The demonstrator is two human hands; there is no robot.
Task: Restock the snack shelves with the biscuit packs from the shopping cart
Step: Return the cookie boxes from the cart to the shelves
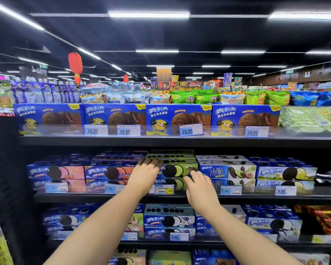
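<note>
A green and blue biscuit box tops the middle stack on the second shelf. My left hand lies on its left end, fingers straight and reaching over its top edge. My right hand is at its right front, fingers stretched forward with the tips touching the box face. Neither hand curls round the box. The shopping cart is out of view.
Pink biscuit boxes sit left of the stack and white thin-biscuit boxes sit right. Large blue cake boxes fill the top shelf. More biscuit boxes line the shelf below. Price tags run along the shelf rails.
</note>
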